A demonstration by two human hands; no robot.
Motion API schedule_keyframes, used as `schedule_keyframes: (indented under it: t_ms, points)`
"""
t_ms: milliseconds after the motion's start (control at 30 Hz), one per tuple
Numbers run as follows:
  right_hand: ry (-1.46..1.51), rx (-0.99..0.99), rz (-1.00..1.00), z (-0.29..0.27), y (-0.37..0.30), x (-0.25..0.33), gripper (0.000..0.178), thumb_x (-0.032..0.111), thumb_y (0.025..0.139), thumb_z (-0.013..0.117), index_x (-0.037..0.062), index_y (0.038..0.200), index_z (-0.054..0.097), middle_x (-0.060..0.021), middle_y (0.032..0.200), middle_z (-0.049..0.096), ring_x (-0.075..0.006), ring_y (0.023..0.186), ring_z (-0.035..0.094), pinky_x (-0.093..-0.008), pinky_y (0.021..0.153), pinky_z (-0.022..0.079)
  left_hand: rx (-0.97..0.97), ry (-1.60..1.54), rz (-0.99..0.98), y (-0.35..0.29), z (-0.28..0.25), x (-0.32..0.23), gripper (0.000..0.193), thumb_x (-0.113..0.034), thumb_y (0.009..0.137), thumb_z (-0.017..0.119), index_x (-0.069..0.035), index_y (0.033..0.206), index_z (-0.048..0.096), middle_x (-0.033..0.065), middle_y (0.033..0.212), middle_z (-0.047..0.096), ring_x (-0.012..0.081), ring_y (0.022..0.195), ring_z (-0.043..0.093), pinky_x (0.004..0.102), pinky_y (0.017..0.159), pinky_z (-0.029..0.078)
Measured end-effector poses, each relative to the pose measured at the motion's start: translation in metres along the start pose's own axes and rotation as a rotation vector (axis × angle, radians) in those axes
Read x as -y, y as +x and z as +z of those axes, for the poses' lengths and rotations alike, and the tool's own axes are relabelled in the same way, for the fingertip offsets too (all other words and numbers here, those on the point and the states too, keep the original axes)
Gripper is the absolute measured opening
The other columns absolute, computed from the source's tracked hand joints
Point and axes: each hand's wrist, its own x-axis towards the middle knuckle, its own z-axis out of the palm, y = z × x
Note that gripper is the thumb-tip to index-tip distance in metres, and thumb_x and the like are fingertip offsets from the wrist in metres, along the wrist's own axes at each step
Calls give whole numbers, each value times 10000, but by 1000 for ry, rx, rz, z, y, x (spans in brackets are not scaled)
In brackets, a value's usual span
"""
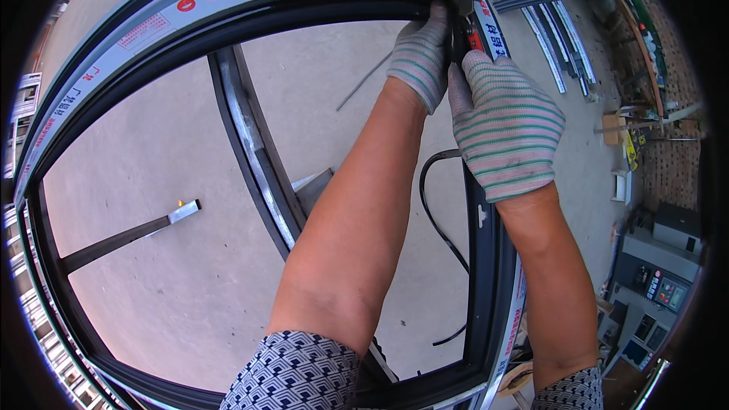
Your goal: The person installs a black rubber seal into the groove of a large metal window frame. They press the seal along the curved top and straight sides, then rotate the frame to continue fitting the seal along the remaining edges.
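Observation:
A large dark window frame (480,288) with printed protective film on its outer faces fills most of the view. At its far right corner, my left hand (422,57), in a striped knit glove, presses its closed fingers against the inner edge. Close beside it, my right hand (510,125), gloved alike, is closed at the same corner. Between the hands is a narrow dark piece, with a small red part (474,36) beside it; their kind is hard to tell. A loose black rubber strip (430,209) hangs in a curve by the right rail, below my hands.
A crossbar (254,144) spans the frame's opening, and a short bar (129,243) juts in from the left rail. Metal profiles (558,42) lie on the concrete floor (152,159) at the far right. A grey machine with a control panel (667,292) stands at the right.

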Motion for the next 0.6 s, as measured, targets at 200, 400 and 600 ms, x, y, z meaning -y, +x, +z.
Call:
schedule_keyframes:
  t_ms: [200, 400, 600]
  points:
    - [1, -45, -7, 3, -4, -1, 177, 243, 904, 747, 82, 977, 751, -136, 836, 722, -314, 735, 717, -379, 683, 590, -45, 48, 99, -1, 2, 5, 648, -512, 1017, 609, 75, 1292, 590, 152, 1110, 696, 229, 987, 668, 347, 885, 538]
    - [5, -9, -15, 4, -3, -3, 204, 268, 912, 745, 85, 1001, 751, -135, 851, 729, -310, 756, 729, -374, 709, 601, -234, 284, 59, -11, 14, -9, 642, -526, 1022, 589, 88, 1205, 636, 158, 1011, 712, 226, 905, 671, 332, 811, 530]
    - [-11, -30, -8, 7, -3, -4, 208, 281, 925, 732, 84, 992, 748, -136, 830, 729, -303, 702, 720, -382, 653, 595, -182, 329, 206, -12, 4, -5, 577, -490, 1030, 598, 74, 1137, 659, 139, 976, 715, 204, 860, 671, 317, 783, 537]
